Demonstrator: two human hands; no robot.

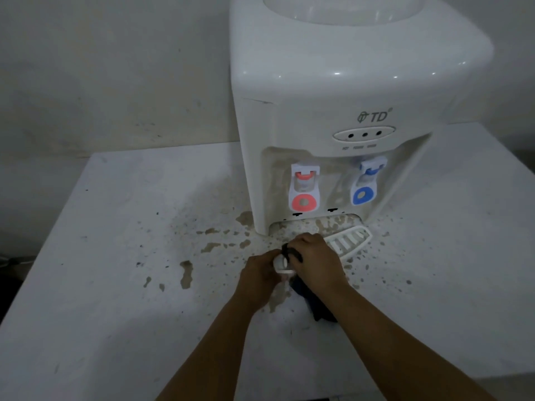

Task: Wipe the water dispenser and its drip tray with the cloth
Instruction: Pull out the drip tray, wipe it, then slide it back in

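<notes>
While the left hand (260, 273) pinches the near end of the white drip tray (344, 241), the tray's long axis runs from that grip up and right toward the water dispenser (333, 117). The right hand (315, 259) clutches the dark cloth (315, 302) over the same end, so it is nearer the unwiped slotted part on the stained worktop (130, 227).

1. Dim, flat light; my view is grainy and soft
2. Small glare spots sit on the water dispenser (341, 73) top
3. Wide-angle bending shows at the table (86, 314) edges
</notes>
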